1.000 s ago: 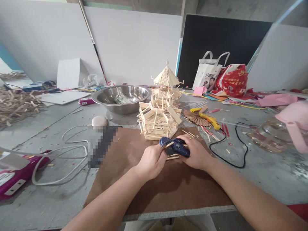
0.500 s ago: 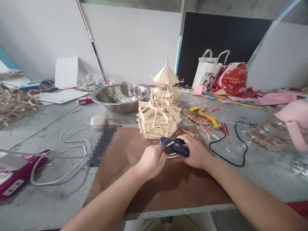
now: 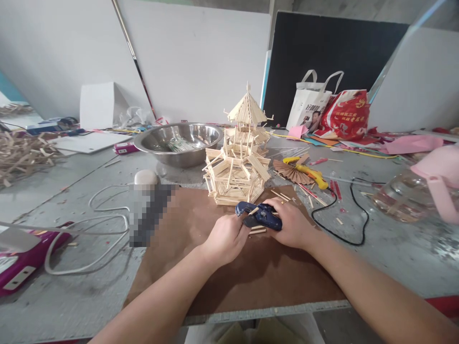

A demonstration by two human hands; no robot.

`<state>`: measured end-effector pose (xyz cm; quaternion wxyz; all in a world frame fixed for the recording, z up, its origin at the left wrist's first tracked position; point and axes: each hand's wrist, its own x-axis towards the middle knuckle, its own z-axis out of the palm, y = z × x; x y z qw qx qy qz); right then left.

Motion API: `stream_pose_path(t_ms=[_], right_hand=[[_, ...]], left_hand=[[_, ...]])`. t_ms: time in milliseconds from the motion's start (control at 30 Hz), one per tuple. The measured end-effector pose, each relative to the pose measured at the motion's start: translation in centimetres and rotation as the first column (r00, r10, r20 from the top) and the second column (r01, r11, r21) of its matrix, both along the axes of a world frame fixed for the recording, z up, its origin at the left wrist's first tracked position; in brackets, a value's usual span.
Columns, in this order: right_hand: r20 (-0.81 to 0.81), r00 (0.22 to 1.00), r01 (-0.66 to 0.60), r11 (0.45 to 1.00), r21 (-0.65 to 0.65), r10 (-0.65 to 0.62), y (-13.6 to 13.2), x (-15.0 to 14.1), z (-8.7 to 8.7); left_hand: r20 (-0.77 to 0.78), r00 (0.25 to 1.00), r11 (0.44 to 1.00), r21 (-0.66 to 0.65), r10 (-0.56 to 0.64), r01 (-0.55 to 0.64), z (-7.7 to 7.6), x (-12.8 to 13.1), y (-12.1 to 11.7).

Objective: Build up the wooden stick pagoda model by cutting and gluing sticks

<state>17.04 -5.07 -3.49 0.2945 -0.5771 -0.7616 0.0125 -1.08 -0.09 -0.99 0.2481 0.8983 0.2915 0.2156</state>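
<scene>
Little moved; near stick tower (image 3: 229, 166), blue tool (image 3: 268, 220) held by right hand (image 3: 292, 224), left hand (image 3: 225, 239) grip unclear; stick (image 3: 254, 210) apparently being cut, steadying needed.

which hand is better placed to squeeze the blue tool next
Probably the right hand: it grips the blue tool, while the left hand is at the tool's other end, near a thin stick.

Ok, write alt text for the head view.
A right hand grips a dark blue hand tool, the left hand close beside it and a thin stick across it, over a brown sheet. Beyond stands a tiered stick tower between a metal basin and a yellow tool.
</scene>
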Motion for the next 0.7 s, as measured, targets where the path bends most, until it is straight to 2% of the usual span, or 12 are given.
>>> stream_pose_path(t_ms=[300, 700], right_hand=[[0.016, 1.000, 0.010, 1.000, -0.019, -0.010, -0.11, -0.07, 0.05], [0.122, 0.984, 0.137, 0.989, -0.050, -0.130, -0.68, -0.66, 0.39]], left_hand=[[-0.058, 0.998, 0.999, 0.041, 0.000, 0.003, 0.09, 0.03, 0.06], [-0.001, 1.000, 0.995, 0.094, -0.009, 0.010, -0.23, 0.03, 0.15]])
